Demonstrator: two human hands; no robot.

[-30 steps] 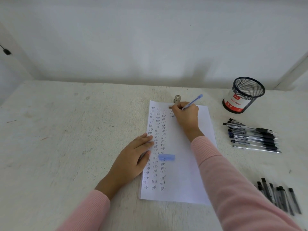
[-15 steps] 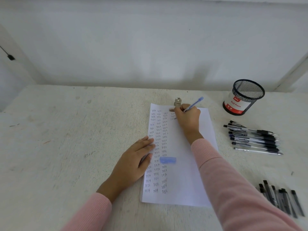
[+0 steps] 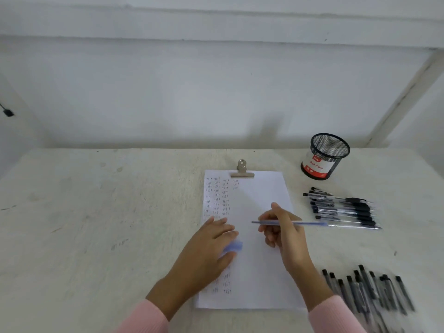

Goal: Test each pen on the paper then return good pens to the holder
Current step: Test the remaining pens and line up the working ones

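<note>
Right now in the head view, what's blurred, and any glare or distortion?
Head view: motion blur smears the loose pens bottom right, the left hand and blue cap by its fingers. Head view: right hand with the blue pen, clip and holder are fairly sharp. Head view: no glare, soft shadow on the wall, wide-angle stretch at the corners.
</note>
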